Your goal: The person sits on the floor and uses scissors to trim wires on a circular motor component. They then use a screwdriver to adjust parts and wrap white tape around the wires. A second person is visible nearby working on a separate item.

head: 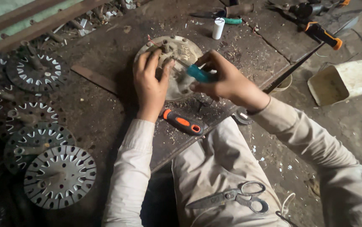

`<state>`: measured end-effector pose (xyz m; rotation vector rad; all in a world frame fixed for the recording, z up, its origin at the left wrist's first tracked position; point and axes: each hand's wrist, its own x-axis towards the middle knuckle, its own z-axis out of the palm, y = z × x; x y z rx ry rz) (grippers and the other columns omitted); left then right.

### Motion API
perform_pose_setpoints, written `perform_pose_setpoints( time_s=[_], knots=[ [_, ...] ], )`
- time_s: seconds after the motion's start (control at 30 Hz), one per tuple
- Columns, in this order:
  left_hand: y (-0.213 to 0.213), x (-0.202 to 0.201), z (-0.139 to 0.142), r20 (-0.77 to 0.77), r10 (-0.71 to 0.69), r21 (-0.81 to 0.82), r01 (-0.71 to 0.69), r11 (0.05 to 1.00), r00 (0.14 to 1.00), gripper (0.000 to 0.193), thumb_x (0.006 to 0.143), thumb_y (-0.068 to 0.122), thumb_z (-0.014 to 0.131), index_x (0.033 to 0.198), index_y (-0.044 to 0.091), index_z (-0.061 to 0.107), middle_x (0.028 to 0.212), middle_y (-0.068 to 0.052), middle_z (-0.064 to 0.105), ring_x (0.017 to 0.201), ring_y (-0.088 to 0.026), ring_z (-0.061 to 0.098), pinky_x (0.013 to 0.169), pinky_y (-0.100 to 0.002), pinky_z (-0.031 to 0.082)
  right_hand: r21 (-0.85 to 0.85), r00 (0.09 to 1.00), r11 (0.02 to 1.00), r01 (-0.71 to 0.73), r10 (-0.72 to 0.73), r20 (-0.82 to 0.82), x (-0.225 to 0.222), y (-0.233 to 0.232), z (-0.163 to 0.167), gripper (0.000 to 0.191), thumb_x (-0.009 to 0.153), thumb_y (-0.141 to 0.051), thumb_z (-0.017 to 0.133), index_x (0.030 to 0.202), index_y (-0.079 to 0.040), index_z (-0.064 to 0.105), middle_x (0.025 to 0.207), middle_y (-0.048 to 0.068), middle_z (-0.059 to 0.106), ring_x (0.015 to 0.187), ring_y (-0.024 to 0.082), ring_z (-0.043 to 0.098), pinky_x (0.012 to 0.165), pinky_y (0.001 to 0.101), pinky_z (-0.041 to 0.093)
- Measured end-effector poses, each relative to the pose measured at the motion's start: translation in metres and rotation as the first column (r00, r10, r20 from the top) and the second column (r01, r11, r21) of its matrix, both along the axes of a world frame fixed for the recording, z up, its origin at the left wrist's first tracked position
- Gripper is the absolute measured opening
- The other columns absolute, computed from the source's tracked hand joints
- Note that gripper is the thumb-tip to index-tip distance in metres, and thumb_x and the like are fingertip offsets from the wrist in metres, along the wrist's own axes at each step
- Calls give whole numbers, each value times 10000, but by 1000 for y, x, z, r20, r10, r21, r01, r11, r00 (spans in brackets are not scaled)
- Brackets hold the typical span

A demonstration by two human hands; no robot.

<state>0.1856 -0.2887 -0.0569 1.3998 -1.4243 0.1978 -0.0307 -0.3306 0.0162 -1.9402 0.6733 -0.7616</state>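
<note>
A round, pale metal motor cover (183,52) lies on the dark workbench (105,113). My left hand (150,84) presses down on its left side, fingers spread over the rim. My right hand (225,77) grips a screwdriver with a teal handle (200,74), its thin shaft pointing up-left toward the hub of the cover. A second screwdriver with an orange and black handle (183,122) lies on the bench just below my left wrist.
Several slotted round rotor discs (59,176) are stacked at the left. Scissors (235,197) rest on my lap. A white tub (343,82) sits on the floor at right. A white cylinder (218,28) and an orange-handled tool (324,35) lie further back.
</note>
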Motion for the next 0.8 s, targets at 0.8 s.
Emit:
perform_pose_setpoints(
  time_s=[0.8],
  knots=[
    [-1, 1, -4, 9, -11, 9, 11, 1000, 1000, 409, 980, 269, 759, 1267, -8, 670, 1242, -197, 620, 1181, -404, 586, 1023, -484, 472, -519, 972, 844, 139, -216, -92, 0, 29, 4, 321, 883, -107, 779, 1149, -17, 623, 964, 211, 679, 801, 388, 699, 659, 423, 538]
  ],
)
